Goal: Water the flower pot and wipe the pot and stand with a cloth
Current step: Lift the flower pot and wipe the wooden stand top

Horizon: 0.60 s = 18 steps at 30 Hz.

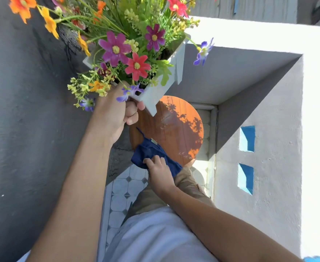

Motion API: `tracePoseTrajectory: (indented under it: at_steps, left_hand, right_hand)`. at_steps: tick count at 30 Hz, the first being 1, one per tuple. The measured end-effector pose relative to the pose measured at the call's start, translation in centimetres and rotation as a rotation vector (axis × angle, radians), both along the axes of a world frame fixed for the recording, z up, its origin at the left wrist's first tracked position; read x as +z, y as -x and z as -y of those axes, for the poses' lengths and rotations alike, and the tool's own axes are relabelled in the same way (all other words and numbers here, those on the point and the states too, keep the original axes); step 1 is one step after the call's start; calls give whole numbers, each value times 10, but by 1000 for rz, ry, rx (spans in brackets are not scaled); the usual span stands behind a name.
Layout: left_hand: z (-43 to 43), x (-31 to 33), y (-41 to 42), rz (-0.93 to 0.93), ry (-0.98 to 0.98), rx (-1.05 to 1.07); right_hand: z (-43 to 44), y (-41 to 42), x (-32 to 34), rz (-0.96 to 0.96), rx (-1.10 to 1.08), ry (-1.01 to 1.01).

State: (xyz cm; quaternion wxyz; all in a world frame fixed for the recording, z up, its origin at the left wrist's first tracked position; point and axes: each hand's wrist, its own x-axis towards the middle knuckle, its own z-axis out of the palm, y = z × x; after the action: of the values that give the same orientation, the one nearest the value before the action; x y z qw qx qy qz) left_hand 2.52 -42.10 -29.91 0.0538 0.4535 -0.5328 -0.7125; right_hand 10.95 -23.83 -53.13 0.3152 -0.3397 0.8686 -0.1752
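Observation:
My left hand grips the near corner of a white box-shaped flower pot and holds it up in the air, tilted, above the stand. The pot is full of colourful flowers that spill over its rim. Below it is the round wooden stand top, partly in sunlight with the flowers' shadow on it. My right hand presses a dark blue cloth onto the stand's near edge.
A dark grey wall runs along the left. A white parapet wall with blue openings closes the right and far side. Tiled floor shows below the stand, beside my khaki-clad legs.

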Motion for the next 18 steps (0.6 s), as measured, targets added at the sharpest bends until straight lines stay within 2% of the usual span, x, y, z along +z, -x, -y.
tracePoseTrajectory:
  at_steps: [4,10,13,16,18]
  left_hand:
    - [4,-2,0,-2,6,3]
    - [2,-1,0,-12,8,0]
    - [2,1,0,-7,2,12]
    - [4,6,1,-16,7,18]
    - [4,9,3,-29,-1,24]
  right_hand:
    - [-34,18,-7,-32,-68,-10]
    - [-51,92,-12,-61,-419,-10]
    - [-52,138,-15,-72,-527,18]
    - [-44,170,-15,-154,-537,25]
    - [-35,173,-9,-128,-588,42]
